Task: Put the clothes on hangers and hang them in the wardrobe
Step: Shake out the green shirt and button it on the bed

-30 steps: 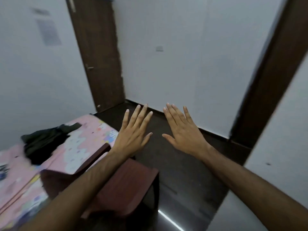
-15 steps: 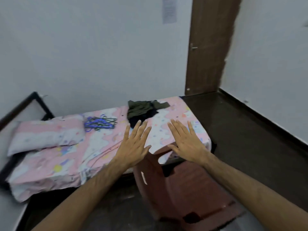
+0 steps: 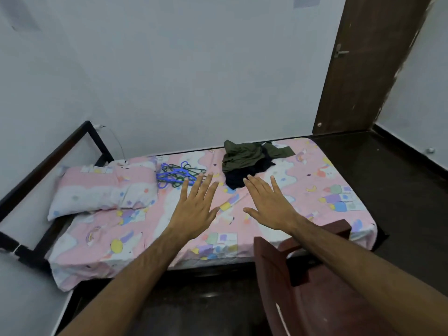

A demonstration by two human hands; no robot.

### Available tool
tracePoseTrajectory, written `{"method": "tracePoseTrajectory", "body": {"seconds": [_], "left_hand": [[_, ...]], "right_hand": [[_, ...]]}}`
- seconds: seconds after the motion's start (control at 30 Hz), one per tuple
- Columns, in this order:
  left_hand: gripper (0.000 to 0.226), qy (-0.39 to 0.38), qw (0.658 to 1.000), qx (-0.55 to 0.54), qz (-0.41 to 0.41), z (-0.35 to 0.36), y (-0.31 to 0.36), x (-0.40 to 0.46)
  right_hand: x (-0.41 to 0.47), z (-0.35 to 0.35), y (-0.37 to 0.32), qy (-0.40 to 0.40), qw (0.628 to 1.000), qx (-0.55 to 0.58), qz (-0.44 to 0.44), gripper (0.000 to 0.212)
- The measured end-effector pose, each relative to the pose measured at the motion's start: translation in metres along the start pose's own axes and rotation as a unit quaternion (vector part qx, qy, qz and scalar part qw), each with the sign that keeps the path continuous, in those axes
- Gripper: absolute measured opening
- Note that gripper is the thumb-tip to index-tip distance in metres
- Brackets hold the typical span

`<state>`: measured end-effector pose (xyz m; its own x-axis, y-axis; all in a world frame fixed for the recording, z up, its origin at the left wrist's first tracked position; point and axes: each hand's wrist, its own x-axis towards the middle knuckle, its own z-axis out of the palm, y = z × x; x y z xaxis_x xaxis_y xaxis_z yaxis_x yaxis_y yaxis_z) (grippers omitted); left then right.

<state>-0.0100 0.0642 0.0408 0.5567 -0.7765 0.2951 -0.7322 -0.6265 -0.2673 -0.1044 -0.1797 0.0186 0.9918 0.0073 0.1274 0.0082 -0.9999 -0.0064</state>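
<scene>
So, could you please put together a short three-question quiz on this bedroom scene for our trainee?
1. True or false: the left hand grips a hanger.
2. Which lies nearer the pillow: A) the pile of hangers, B) the dark clothes?
3. Fill in: the hangers and the clothes both lie on the ___.

Key: 1. False; both it and the right hand are flat, with straight fingers, holding nothing. 2. A. 3. Bed.

Part of the black garment [image 3: 244,175] behind the right hand [image 3: 269,204]; chair [image 3: 315,287] cut by the bottom edge
</scene>
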Motion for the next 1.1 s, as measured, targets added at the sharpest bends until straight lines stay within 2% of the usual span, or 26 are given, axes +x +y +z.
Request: {"method": "tracePoseTrajectory", "body": {"seconds": [0.13,0.2,0.37,0.47,0.7,0.77,0.9,1.0,1.1], "left_hand": [[0.067,-0.017,0.999,-0.011,0.048,0.045,-0.070,0.044],[0.067,-0.024,0.997,-0.017,0.076,0.065,-0.100,0.076],[0.066,-0.038,0.990,-0.044,0.130,0.114,-0.138,0.161],[0.064,-0.024,0.985,-0.058,0.160,0.148,-0.144,0.218],[0.058,-0.050,0.975,-0.040,0.213,0.233,-0.142,0.354],[0.058,-0.070,0.971,-0.039,0.224,0.250,-0.142,0.394],[0.056,-0.121,0.959,-0.049,0.252,0.271,-0.132,0.456],[0.055,-0.173,0.939,-0.066,0.290,0.296,-0.126,0.496],[0.052,-0.211,0.932,-0.073,0.286,0.325,-0.120,0.527]], "right_hand": [[0.070,0.028,-0.008,-0.018,0.998,0.008,0.051,0.096],[0.098,0.036,-0.007,-0.029,0.996,0.010,0.085,0.088],[0.151,0.051,0.017,-0.059,0.986,0.007,0.155,0.079],[0.182,0.068,0.049,-0.068,0.977,0.033,0.199,0.078],[0.260,0.120,0.148,-0.070,0.952,0.115,0.274,0.073],[0.277,0.126,0.173,-0.082,0.942,0.148,0.289,0.072],[0.294,0.137,0.208,-0.030,0.918,0.213,0.332,0.069],[0.301,0.148,0.222,-0.028,0.906,0.236,0.350,0.066],[0.312,0.169,0.229,-0.025,0.879,0.282,0.384,0.060]]}}
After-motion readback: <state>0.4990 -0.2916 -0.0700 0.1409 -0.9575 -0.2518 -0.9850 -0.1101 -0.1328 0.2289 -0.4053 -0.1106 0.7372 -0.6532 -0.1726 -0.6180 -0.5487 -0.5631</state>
